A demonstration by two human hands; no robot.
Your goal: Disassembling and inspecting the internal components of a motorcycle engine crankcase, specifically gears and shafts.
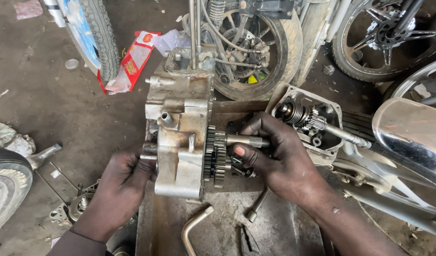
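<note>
A grimy aluminium engine crankcase half [180, 137] stands on edge on a dirty metal tray [227, 227]. My left hand [123, 178] grips its left side near the bottom. A stack of gears [215, 156] sits on a splined shaft [249, 140] sticking out of the case's right face. My right hand [275, 154] wraps around that shaft, thumb next to the gears.
A second case half with a gear shaft [308, 121] lies to the right. Bent socket wrenches [195, 227] lie on the tray. Motorcycle wheels [256, 42] stand behind, a chrome exhaust [408, 128] right, a red packet [132, 59] and a tyre [4, 185] left.
</note>
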